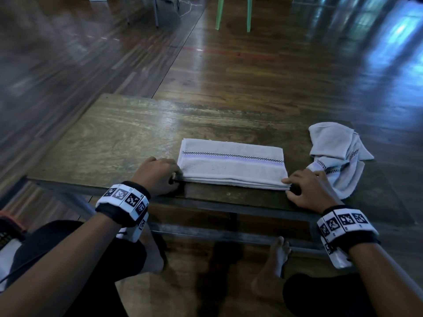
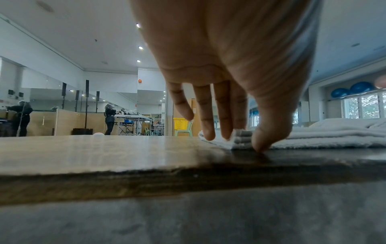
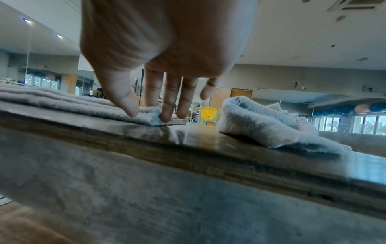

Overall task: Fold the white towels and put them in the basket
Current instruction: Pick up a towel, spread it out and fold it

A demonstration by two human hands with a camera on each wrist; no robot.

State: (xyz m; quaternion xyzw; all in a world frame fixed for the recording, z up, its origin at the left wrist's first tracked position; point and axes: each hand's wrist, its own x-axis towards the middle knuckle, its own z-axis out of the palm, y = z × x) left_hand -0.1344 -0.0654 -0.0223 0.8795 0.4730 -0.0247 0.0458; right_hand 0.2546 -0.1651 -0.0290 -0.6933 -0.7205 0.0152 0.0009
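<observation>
Here the folded striped towel point(image 1: 232, 164) lies near the wooden table's point(image 1: 109, 138) front edge; left hand point(image 1: 158, 176) and right hand point(image 1: 307, 191) pinch its near corners, likely readying another fold, crumpled towel point(image 1: 338, 156) waiting alongside

a gym or dance studio: mirrored walls point(image 2: 52, 99), blue exercise balls point(image 2: 353, 90), polished wood floor point(image 1: 251, 72)
</observation>
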